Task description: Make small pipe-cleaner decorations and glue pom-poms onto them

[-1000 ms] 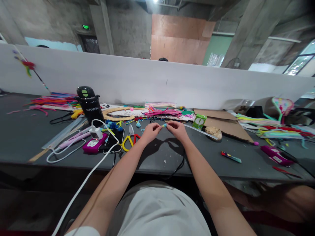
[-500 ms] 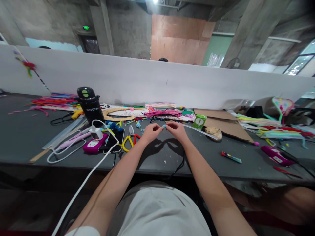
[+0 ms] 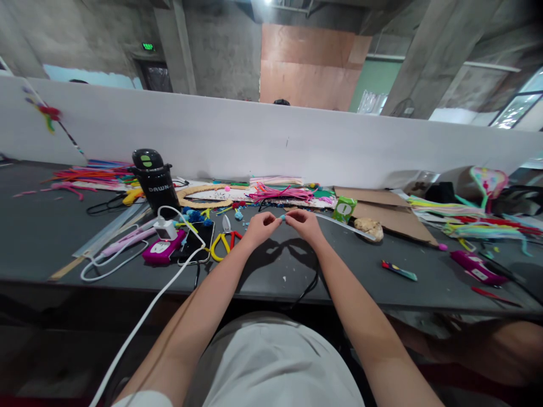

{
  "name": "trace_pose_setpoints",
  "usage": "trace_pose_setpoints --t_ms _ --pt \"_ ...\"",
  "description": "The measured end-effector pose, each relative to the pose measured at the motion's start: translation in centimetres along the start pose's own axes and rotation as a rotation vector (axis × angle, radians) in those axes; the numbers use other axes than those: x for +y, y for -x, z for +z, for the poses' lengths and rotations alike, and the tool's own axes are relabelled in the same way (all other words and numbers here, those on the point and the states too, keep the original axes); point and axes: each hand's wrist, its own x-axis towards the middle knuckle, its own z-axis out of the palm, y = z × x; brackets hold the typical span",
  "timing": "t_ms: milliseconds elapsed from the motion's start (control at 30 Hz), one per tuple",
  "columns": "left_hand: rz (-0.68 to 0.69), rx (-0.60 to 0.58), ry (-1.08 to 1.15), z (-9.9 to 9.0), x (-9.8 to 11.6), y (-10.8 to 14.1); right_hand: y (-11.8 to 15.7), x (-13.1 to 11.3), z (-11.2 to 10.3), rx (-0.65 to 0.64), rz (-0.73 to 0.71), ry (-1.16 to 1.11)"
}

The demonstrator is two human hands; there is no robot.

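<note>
My left hand [image 3: 259, 226] and my right hand [image 3: 302, 224] meet fingertip to fingertip above the dark table [image 3: 42, 232]. Between them they pinch a small light-blue piece [image 3: 282, 217], fuzzy like a pipe cleaner end. Both hands hover just over the tabletop, casting shadows below. Yellow-handled pliers [image 3: 224, 239] lie just left of my left hand. A heap of pink pipe cleaners [image 3: 278, 194] lies right behind the hands.
A black mug [image 3: 154, 180], a phone [image 3: 195, 242], a white charger with cable [image 3: 166, 230] and a magenta device [image 3: 163, 249] sit at left. A green box [image 3: 343, 209], cardboard [image 3: 388, 215] and coloured pipe cleaners [image 3: 479, 226] lie at right. A white partition [image 3: 271, 135] runs behind.
</note>
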Motion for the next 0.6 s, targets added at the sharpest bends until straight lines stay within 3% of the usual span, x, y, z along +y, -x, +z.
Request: trace_pose_setpoints --t_ms 600 --pt "0.030 -0.042 0.030 -0.18 0.05 -0.18 -0.20 0.26 -0.27 0.027 -0.003 -0.047"
